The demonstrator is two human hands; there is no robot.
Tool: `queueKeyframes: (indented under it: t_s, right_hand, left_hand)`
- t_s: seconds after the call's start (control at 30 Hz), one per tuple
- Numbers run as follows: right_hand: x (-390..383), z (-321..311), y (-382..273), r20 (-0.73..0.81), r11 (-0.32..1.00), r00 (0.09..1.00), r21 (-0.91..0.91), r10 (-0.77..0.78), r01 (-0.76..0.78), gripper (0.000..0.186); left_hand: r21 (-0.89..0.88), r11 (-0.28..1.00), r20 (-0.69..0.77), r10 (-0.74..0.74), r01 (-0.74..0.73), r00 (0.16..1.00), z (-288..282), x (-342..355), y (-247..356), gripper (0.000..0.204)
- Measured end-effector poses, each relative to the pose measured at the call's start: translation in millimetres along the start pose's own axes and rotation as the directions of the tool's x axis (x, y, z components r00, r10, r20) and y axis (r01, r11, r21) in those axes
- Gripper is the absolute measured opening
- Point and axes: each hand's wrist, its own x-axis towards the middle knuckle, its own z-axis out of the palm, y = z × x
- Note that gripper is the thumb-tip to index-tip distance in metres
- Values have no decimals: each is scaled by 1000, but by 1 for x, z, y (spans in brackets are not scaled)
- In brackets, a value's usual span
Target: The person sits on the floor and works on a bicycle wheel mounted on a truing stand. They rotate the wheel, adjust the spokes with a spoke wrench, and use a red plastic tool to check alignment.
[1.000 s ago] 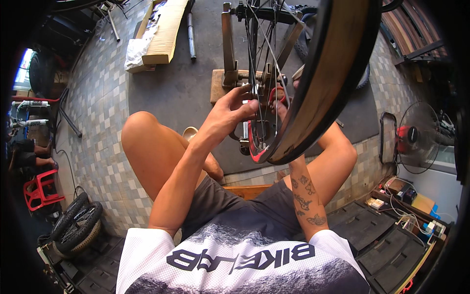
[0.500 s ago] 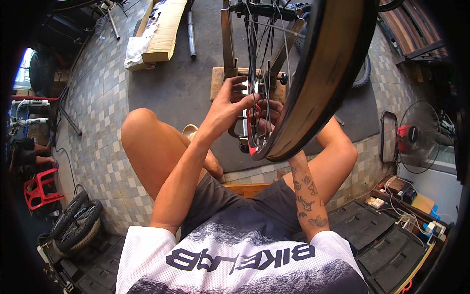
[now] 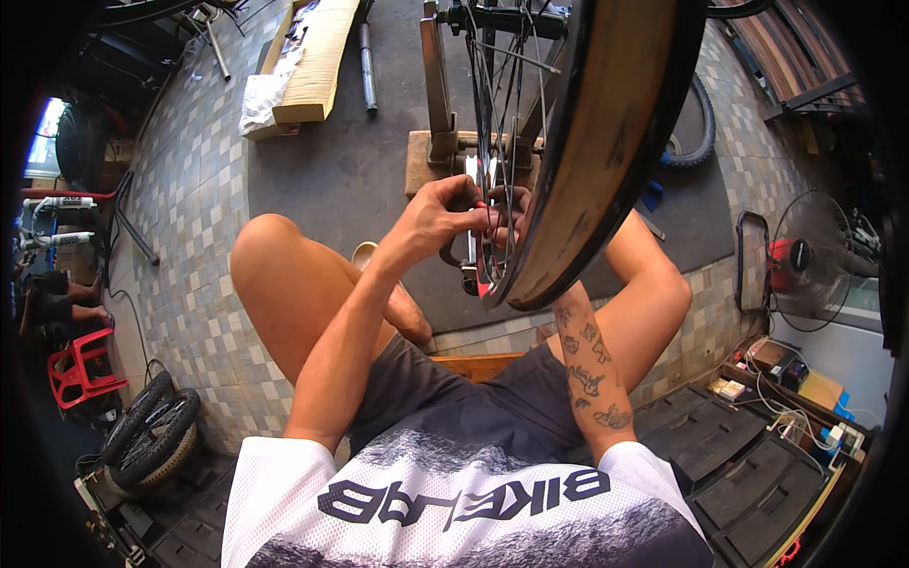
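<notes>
A bicycle wheel (image 3: 606, 142) with black spokes stands upright in a metal truing stand (image 3: 439, 142) on a wooden block (image 3: 418, 176). My left hand (image 3: 437, 220) reaches into the spokes at the lower left of the rim, fingertips pinched near a small red piece (image 3: 481, 206); what they hold is too small to name. Beyond the spokes, my right hand (image 3: 507, 216) has curled fingers at the same spot, partly hidden by spokes and tyre, its grip unclear. A red section of rim (image 3: 484, 275) shows below both hands.
A long cardboard box (image 3: 312, 71), metal tube (image 3: 367, 66) and spare tyre (image 3: 701, 123) lie beyond me. A fan (image 3: 807, 260) stands right, red stool (image 3: 83, 369) and stacked tyres (image 3: 147, 435) left. Another person's legs (image 3: 76, 312) show at the far left.
The wheel has shifted slightly left. My left fingers have come down and closed in from a more spread shape; my right fingers now sit close against them, with less of the red piece showing.
</notes>
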Motion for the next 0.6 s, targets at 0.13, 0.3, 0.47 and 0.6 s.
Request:
queueKeyframes:
  t_s: [0.13,0.3,0.47,0.6]
  right_hand:
    - [-5,0,-2,-49,995,998,-90,-36,32,41]
    - [-2,7,6,-149,913,952,-356,-266,200,26]
    - [-4,13,10,-445,944,858,77,-257,322,26]
    - [-13,0,-3,-261,988,958,69,-118,140,29]
  left_hand:
    - [175,984,-156,38,-10,987,12,2,-8,24]
    - [249,967,-179,95,-48,979,1,4,1,35]
    - [151,984,-136,117,-96,984,2,7,6,61]
    - [148,989,-129,-11,30,992,6,7,9,64]
